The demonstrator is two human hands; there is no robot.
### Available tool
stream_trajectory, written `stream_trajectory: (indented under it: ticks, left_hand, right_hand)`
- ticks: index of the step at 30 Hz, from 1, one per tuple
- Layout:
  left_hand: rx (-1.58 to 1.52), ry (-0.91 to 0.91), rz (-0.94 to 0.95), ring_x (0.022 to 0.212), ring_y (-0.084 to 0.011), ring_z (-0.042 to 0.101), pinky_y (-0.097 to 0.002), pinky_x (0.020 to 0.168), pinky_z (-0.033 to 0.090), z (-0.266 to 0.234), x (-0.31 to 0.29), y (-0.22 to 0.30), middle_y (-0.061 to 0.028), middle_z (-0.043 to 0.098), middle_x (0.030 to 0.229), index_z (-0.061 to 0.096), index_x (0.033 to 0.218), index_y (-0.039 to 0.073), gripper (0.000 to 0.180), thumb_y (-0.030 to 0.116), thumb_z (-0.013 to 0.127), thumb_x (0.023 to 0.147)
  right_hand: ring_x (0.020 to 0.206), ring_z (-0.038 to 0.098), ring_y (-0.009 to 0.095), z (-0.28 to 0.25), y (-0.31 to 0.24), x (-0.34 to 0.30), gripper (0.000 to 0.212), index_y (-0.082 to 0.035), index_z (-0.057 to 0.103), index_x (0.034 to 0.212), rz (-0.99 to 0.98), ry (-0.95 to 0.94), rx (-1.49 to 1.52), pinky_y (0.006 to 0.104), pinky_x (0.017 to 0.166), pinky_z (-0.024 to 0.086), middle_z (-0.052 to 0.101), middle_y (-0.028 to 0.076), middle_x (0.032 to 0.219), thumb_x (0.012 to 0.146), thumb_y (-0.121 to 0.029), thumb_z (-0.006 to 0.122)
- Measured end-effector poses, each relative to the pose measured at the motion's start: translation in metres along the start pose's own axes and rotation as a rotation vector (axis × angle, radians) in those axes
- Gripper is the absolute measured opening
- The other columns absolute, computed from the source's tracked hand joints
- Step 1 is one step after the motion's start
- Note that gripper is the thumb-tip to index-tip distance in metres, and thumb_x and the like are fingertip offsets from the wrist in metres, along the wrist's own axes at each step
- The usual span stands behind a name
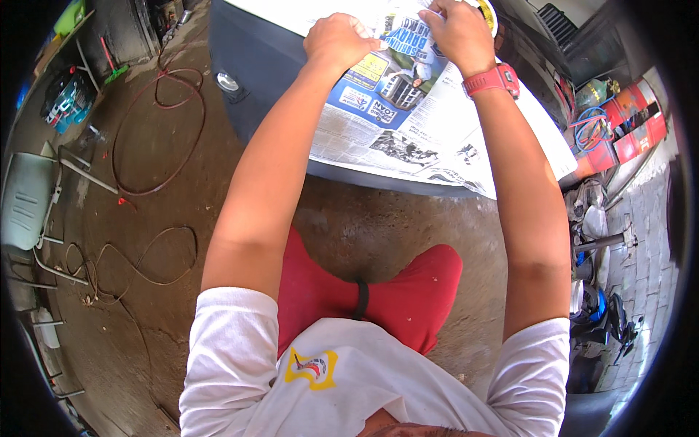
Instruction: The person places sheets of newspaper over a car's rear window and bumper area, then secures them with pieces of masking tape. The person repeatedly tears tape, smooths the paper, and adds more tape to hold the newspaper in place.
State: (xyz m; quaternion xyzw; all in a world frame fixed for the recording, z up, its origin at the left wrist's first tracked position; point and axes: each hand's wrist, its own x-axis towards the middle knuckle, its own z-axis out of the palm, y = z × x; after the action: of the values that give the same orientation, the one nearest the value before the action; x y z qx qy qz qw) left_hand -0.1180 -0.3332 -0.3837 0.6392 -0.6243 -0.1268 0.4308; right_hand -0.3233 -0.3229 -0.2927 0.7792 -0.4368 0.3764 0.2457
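Observation:
A printed newspaper sheet point(397, 102) lies spread over a car bumper point(255, 84), which is dark grey with a small round lamp at its left. My left hand point(333, 45) is closed at the sheet's upper left edge, thumb and fingers pinched on the paper. At the upper edge, my right hand point(466, 42) also pinches the sheet, its fingertips bent down. A red watch point(492, 81) is on my right wrist. Just beyond that hand shows part of a round yellow and white thing point(488, 16), perhaps a tape roll; my hand partly hides it.
A reddish hose point(196, 138) loops over the brown floor at left, with a thin cable point(138, 273) nearer me. A grey chair point(28, 200) stands at far left. Red metal containers point(632, 109) with coiled blue tubing point(593, 127) are at right, by a paved strip.

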Motion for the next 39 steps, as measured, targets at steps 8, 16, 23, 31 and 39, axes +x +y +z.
stream_trajectory:
  ticks: [8,16,23,31,39]
  left_hand:
    - [-0.192,0.345,0.205,0.087,-0.022,0.079,-0.0404,0.082,0.061,0.02,-0.017,0.009,-0.0024,0.079,0.093,0.08,0.103,0.013,0.033,0.032,0.098,0.083]
    - [-0.337,0.413,0.364,0.08,-0.0184,0.076,-0.0371,0.077,0.061,0.042,-0.02,0.023,-0.0095,0.077,0.108,0.081,0.11,0.009,0.023,0.022,0.09,0.092]
    - [-0.628,0.151,0.241,0.085,-0.0135,0.076,-0.0313,0.082,0.058,0.03,0.002,0.02,-0.0068,0.083,0.091,0.079,0.103,0.006,0.018,0.02,0.088,0.096]
    - [-0.036,0.501,0.28,0.086,-0.0203,0.078,-0.0401,0.083,0.06,0.028,0.001,0.041,-0.0061,0.082,0.094,0.075,0.106,0.008,0.032,0.029,0.093,0.09]
    - [-0.571,0.089,-0.096,0.098,-0.0192,0.082,-0.0337,0.092,0.063,0.008,0.012,0.067,-0.0142,0.083,0.099,0.074,0.107,-0.001,0.031,0.02,0.089,0.09]
  right_hand:
    - [0.098,0.073,0.042,0.006,0.01,0.006,0.024,-0.005,0.08,0.084,-0.012,-0.023,0.151,0.0528,0.091,0.056,0.078,0.022,0.091,0.092,-0.025,0.069]
    - [0.108,0.071,0.042,0.006,0.01,0.003,0.019,-0.004,0.082,0.093,0.052,-0.016,0.152,0.0523,0.098,0.054,0.079,0.023,0.102,0.092,-0.021,0.075]
    - [0.109,0.07,0.042,0.001,0.011,0.001,0.018,-0.003,0.082,0.092,0.025,0.012,0.172,0.0517,0.1,0.054,0.078,0.022,0.098,0.092,-0.02,0.076]
    - [0.101,0.072,0.043,0.025,0.022,0.009,0.017,-0.004,0.082,0.088,-0.049,0.112,0.031,0.0529,0.095,0.056,0.077,0.024,0.093,0.092,-0.019,0.076]
    - [0.123,0.067,0.047,-0.039,0.026,0.004,0.038,-0.002,0.057,0.139,-0.065,-0.091,0.275,0.055,0.106,0.051,0.071,0.031,0.124,0.103,-0.012,0.056]
